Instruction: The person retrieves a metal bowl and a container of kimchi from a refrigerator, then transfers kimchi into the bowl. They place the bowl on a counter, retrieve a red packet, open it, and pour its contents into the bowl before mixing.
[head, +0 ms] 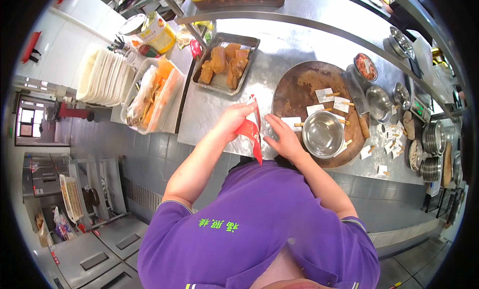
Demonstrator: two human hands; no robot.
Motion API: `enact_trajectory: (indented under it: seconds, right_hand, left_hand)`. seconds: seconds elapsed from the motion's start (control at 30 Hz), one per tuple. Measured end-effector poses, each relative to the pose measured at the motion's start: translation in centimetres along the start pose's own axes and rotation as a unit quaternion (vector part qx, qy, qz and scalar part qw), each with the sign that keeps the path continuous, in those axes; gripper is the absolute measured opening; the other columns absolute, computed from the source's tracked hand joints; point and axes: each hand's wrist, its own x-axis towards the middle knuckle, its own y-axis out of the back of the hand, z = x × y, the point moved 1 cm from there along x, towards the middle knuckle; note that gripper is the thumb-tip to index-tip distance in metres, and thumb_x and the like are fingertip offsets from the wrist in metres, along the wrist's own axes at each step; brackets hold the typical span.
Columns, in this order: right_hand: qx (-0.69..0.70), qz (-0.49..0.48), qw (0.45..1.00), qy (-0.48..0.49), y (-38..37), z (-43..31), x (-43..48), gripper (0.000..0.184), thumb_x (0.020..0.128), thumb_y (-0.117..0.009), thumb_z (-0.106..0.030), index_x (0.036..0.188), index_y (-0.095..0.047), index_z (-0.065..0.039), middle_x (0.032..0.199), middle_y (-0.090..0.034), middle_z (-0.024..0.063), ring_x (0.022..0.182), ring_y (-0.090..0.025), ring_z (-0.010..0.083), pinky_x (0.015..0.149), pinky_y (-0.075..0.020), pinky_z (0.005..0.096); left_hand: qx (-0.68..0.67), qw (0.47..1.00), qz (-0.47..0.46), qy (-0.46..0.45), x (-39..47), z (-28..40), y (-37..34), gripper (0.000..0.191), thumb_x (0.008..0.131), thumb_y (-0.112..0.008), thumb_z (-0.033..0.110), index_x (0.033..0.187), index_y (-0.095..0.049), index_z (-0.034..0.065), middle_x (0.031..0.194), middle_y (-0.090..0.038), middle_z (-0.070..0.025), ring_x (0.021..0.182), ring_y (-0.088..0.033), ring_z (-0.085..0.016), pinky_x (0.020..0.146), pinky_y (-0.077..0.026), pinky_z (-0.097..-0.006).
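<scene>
A red and white printed packet [251, 133] is pinched in my left hand [237, 119], upright above the steel counter's near edge. My right hand [283, 136] is just right of it, fingers apart, holding nothing. Beside that hand lies a round wooden chopping board [295, 85], bearing an empty steel bowl [323, 135], several paper slips [325, 95] with wooden clothespins, and a cleaver [354, 92] at its right edge. Behind my left hand a metal tray [224, 87] holds several chunks of brown cooked meat [219, 60].
Left of the counter [202, 120] stand a plastic tub [170, 109] of scraps, stacked white baskets [103, 77] and a large tin [159, 32]. At right are a bowl of minced meat [365, 67], more steel bowls [379, 104] and a scale [420, 109]. A steel rail [299, 19] crosses overhead.
</scene>
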Motion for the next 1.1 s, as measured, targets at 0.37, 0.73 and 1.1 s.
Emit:
enact_trajectory:
  seconds: [0.37, 0.73, 1.1]
  right_hand:
    - [-0.039, 0.014, 0.998, 0.048, -0.6, 0.9, 3.0, 0.079, 0.074, -0.062, 0.005, 0.148, -0.037, -0.007, 0.152, -0.035, 0.0194, 0.131, -0.044, 0.0395, 0.107, -0.0413, 0.0421]
    - [0.056, 0.121, 0.989, -0.061, 2.5, 1.0, 3.1, 0.018, 0.085, -0.070, -0.018, 0.101, -0.071, -0.009, 0.084, -0.068, 0.0135, 0.073, -0.065, 0.0312, 0.067, -0.0516, 0.0339]
    - [0.277, 0.356, 0.881, -0.142, 10.6, 0.0, -2.9, 0.021, 0.088, -0.071, -0.021, 0.094, -0.072, -0.001, 0.074, -0.068, 0.0083, 0.067, -0.056, 0.0076, 0.061, -0.0458, 0.0285]
  left_hand:
    - [-0.131, 0.991, -0.007, -0.012, 1.0, 1.7, -1.6, 0.029, 0.098, -0.060, 0.026, 0.110, -0.060, -0.0005, 0.097, -0.067, -0.0110, 0.081, -0.068, -0.020, 0.069, -0.056, -0.0340]
    - [-0.118, 0.989, -0.018, -0.083, 3.9, 1.9, 2.3, 0.043, 0.102, -0.049, 0.037, 0.109, -0.058, -0.0045, 0.102, -0.068, -0.0207, 0.094, -0.068, -0.033, 0.085, -0.055, -0.0456]
    - [-0.200, 0.979, 0.013, -0.036, 3.2, 1.2, 2.1, 0.023, 0.100, -0.055, 0.028, 0.102, -0.060, 0.0053, 0.088, -0.065, -0.0048, 0.075, -0.064, -0.018, 0.070, -0.055, -0.0368]
